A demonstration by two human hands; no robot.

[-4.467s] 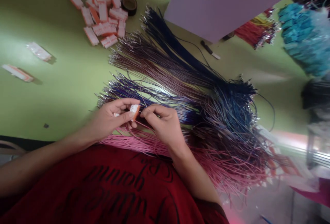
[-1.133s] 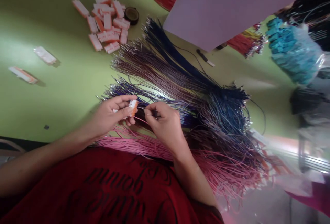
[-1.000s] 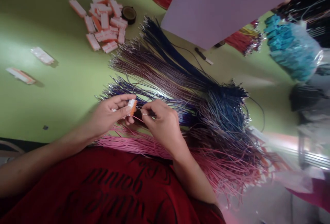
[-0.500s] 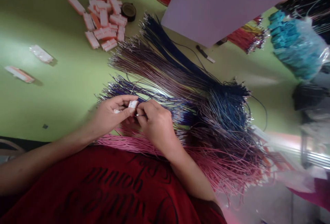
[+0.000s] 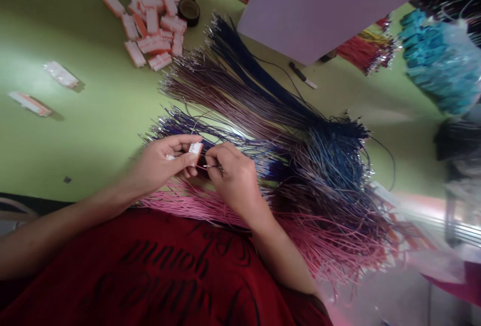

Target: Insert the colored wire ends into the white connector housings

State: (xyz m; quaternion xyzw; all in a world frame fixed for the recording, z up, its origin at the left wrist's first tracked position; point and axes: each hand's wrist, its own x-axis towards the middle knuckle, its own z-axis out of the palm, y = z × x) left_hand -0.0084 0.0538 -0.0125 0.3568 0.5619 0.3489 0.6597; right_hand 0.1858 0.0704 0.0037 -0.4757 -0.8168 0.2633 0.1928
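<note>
My left hand is closed on a white and orange connector housing, held between thumb and fingers above the wires. Just right of it, my right hand pinches a thin wire with a metal tip near the housing. Its other end is lost among the bundles. Beneath and behind both hands lie purple-blue wires, with brown wires and dark blue wires farther back. Pink wires run along the table's near edge, against the red shirt.
A pile of white and orange connector housings sits at the back left beside a roll of tape. Two more pieces lie far left. A small knife rests near a purple sheet. At right is a bag of turquoise parts.
My right hand has drawn slightly away from the housing, to the right. The housing has turned in my left hand, so more of its orange side shows. The view has shifted a little.
</note>
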